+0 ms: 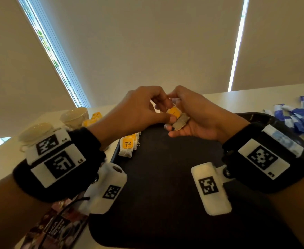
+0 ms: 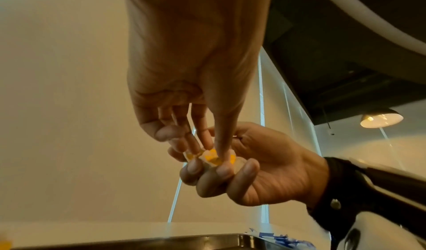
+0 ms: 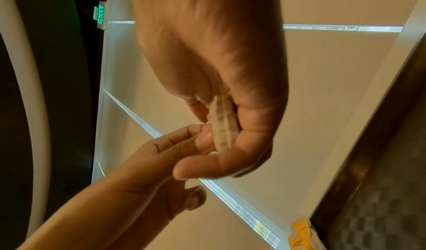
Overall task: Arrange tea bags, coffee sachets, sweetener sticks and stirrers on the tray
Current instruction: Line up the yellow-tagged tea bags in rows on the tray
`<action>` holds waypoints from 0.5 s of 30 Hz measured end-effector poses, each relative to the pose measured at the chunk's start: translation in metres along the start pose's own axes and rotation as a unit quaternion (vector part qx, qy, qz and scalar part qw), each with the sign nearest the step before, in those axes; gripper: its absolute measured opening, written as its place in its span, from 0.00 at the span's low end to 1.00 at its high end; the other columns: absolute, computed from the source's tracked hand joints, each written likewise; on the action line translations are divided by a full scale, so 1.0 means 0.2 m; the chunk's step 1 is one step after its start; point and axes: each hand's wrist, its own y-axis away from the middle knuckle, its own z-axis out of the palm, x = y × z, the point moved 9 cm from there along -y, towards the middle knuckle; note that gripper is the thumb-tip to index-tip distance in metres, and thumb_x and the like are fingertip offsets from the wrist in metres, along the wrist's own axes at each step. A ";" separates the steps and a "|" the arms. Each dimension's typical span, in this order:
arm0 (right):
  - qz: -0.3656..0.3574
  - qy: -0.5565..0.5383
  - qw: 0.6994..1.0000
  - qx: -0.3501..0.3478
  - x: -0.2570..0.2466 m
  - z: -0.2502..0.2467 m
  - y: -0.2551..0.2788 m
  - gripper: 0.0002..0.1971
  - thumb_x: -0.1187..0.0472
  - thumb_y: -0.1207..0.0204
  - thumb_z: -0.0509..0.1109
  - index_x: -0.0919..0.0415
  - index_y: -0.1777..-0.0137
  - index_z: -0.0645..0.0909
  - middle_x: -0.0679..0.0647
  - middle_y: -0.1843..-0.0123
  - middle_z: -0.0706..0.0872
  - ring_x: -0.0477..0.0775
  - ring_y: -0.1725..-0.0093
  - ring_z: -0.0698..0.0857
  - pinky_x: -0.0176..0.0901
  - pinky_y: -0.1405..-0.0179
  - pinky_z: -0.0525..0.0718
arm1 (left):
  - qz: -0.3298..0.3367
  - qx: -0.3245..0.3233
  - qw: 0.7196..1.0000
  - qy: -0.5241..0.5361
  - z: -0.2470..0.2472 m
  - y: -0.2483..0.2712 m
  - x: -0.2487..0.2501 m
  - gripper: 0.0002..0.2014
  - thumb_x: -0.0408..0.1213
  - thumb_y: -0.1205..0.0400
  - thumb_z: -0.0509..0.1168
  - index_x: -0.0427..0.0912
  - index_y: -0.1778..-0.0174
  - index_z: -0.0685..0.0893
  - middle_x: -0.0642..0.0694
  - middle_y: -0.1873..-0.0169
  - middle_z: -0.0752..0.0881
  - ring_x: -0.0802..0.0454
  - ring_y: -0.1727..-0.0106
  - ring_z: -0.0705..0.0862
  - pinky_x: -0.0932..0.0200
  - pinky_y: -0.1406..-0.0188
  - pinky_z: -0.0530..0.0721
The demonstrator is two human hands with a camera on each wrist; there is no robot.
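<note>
Both hands meet above the far end of the black tray (image 1: 165, 177). My right hand (image 1: 187, 121) cups a small stack of tea bags (image 1: 181, 121), seen edge-on in the right wrist view (image 3: 222, 126). My left hand (image 1: 156, 112) pinches a yellow tag (image 1: 173, 111) of that stack between thumb and fingers; the yellow shows between the fingers in the left wrist view (image 2: 213, 156). A short row of tea bags with yellow tags (image 1: 128, 143) lies on the tray's left edge. More yellow-tagged tea bags (image 1: 92, 119) sit off the tray, by the cups.
Two cream cups (image 1: 74, 115) on saucers stand on the white table at the left. A heap of blue-and-white sachets (image 1: 298, 119) lies at the right, beyond the tray. Dark printed sachets (image 1: 57, 227) lie at the near left corner.
</note>
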 end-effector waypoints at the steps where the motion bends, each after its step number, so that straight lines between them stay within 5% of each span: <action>1: 0.003 0.002 1.000 0.005 0.00 0.00 0.00 0.20 0.50 0.18 0.52 0.63 0.37 0.74 0.56 0.71 0.75 0.52 0.71 0.78 0.41 0.74 0.84 | -0.007 -0.002 1.000 0.004 0.00 0.00 -0.01 0.11 0.47 0.30 0.76 0.53 0.56 0.83 0.58 0.59 0.85 0.64 0.60 0.83 0.75 0.63 0.78; 7: 0.011 0.027 0.999 0.043 0.01 -0.03 0.02 0.10 0.59 0.19 0.53 0.63 0.48 0.73 0.60 0.62 0.79 0.53 0.67 0.81 0.42 0.75 0.87 | -0.033 -0.029 0.993 0.107 0.02 0.02 -0.01 0.07 0.36 0.27 0.74 0.47 0.61 0.81 0.53 0.67 0.85 0.64 0.73 0.81 0.72 0.78 0.76; 15: 0.019 0.048 0.998 0.045 0.03 -0.03 0.01 0.08 0.64 0.15 0.54 0.65 0.48 0.74 0.63 0.54 0.80 0.53 0.63 0.82 0.42 0.71 0.88 | -0.039 -0.057 0.991 0.112 -0.07 0.06 -0.03 0.11 0.34 0.25 0.71 0.44 0.47 0.84 0.50 0.63 0.88 0.58 0.61 0.88 0.65 0.67 0.87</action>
